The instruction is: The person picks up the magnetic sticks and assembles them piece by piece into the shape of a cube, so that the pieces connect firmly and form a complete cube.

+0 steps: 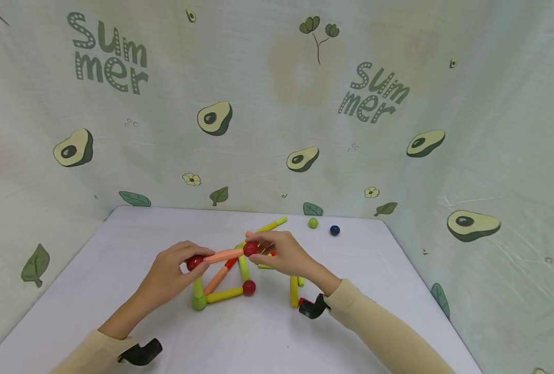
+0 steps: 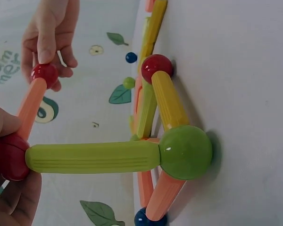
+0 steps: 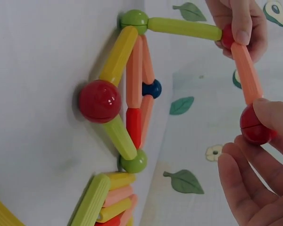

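My left hand (image 1: 171,272) grips a red ball (image 2: 10,157) above the table. A light green stick (image 2: 92,157) runs from it down to a green ball (image 2: 185,152) on the tabletop. Between the hands a salmon stick (image 1: 223,255) joins that red ball to a second red ball (image 3: 254,125), which my right hand (image 1: 281,253) holds between thumb and fingers. Below lies a flat frame of sticks: a yellow stick (image 1: 225,294) links the green ball to a third red ball (image 1: 249,287), and a dark blue ball (image 3: 152,88) sits at its far corner.
Loose sticks lie in a pile (image 3: 118,197) right of the frame, partly hidden by my right hand in the head view. A loose green ball (image 1: 313,223) and a navy ball (image 1: 335,230) rest near the back edge. A printed curtain (image 1: 258,104) hangs behind the table.
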Action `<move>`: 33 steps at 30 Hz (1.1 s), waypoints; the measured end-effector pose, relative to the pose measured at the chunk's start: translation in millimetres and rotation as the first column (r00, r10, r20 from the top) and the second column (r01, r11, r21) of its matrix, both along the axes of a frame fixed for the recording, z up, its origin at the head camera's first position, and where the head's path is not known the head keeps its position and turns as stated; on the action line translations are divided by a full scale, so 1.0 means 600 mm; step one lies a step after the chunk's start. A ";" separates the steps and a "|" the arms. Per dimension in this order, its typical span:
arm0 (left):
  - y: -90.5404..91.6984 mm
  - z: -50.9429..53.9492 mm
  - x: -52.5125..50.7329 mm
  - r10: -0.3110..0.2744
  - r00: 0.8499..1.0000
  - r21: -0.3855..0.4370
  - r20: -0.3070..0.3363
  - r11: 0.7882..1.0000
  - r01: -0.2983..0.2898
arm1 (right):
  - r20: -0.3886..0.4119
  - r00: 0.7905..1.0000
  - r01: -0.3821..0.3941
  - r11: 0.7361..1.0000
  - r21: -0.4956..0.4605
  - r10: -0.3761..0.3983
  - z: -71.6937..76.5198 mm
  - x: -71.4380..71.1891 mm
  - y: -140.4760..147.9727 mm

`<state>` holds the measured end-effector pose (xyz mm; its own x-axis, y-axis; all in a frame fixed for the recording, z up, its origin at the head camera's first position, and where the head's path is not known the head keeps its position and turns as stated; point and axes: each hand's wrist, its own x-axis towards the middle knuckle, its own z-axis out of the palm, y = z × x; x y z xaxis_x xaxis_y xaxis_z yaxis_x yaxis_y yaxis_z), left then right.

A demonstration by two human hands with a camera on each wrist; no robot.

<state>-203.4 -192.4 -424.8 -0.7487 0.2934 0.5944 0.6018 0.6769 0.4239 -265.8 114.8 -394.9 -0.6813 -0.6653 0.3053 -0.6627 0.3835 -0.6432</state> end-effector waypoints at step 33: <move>0.054 0.026 -0.034 -0.204 0.978 -0.295 -0.037 0.937 0.185 | -0.010 0.998 0.063 0.986 0.154 -0.062 -0.033 -0.016 0.037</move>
